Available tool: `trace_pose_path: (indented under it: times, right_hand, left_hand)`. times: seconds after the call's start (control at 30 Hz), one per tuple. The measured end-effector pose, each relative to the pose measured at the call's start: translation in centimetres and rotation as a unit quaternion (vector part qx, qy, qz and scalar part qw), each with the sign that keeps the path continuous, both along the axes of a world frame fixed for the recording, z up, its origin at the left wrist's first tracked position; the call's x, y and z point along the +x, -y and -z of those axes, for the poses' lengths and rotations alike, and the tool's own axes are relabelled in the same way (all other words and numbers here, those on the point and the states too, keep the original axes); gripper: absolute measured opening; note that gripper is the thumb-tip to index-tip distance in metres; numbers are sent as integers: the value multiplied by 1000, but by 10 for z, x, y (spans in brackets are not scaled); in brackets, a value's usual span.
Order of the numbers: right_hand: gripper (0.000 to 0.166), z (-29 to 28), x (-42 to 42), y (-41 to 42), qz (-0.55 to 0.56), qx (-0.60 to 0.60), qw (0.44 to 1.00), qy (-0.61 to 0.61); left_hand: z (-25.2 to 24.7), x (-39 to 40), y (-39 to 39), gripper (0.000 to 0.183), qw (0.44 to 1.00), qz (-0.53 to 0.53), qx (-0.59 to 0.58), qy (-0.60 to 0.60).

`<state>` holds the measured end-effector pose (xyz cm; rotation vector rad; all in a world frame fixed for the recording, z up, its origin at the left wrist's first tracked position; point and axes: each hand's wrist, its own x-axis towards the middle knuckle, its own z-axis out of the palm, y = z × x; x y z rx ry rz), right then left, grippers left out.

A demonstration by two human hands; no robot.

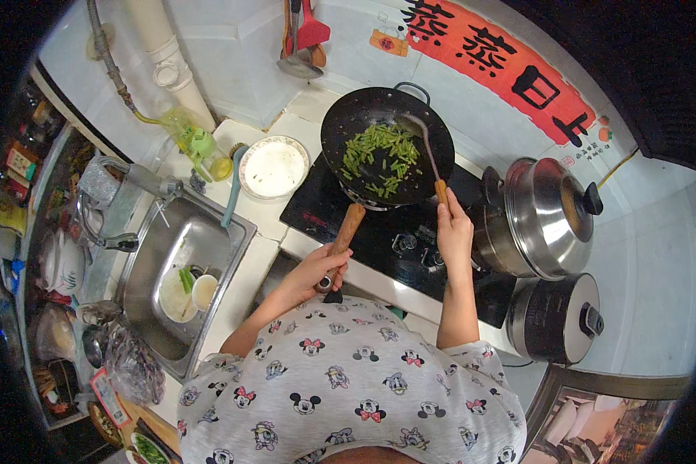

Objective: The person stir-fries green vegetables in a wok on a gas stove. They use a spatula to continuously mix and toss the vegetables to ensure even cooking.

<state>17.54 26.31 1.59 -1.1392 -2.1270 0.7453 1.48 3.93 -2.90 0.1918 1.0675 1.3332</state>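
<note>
My left hand (pixel 319 269) is closed around the wooden handle (pixel 345 232) of a black wok (pixel 354 124), which sits on the glass cooktop (pixel 319 200). In my right hand (pixel 456 232) is the wooden grip of a metal spatula or ladle (pixel 432 153); its head rests among the food at the upper right of the wok. Cut green beans (pixel 377 151), or a similar green vegetable, lie spread over the wok's bottom. Just left of the wok, a patterned-rim white plate (pixel 274 168) stands on the counter.
A large steel steamer pot (pixel 542 220) and a lidded cooker (pixel 554 319) stand at the right. At the left is a steel sink (pixel 151 290) holding dishes. An oil bottle (pixel 200 145) and a blue-green utensil (pixel 233 191) are near the plate. Ladles (pixel 300 66) hang on the wall.
</note>
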Motion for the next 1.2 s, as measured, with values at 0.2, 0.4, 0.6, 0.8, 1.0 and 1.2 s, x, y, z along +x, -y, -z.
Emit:
trace_pose_path:
  times: [0.2, 0.4, 0.6, 0.8, 1.0, 1.2]
  right_hand:
    - [43, 7, -19, -4, 3, -409, 889, -206]
    - [42, -25, 14, 22, -70, -468, 864, -171]
    - [39, -29, 29, 25, -82, -337, 936, -61]
    - [39, 11, 6, 9, -8, -44, 999, 3]
    - [40, 6, 33, 3, -19, -102, 994, 26]
    - [37, -61, 74, 36, -40, -367, 927, -75]
  left_hand:
    - [-6, 0, -1, 22, 1000, 6, 11, 6]
    - [-5, 0, 0, 20, 1000, 10, -1, 6]
    - [1, 1, 0, 20, 1000, 6, 11, 13]
    - [-5, 0, 0, 20, 1000, 7, 10, 0]
    - [4, -1, 0, 21, 1000, 12, 21, 11]
    - [-6, -1, -1, 20, 1000, 20, 13, 14]
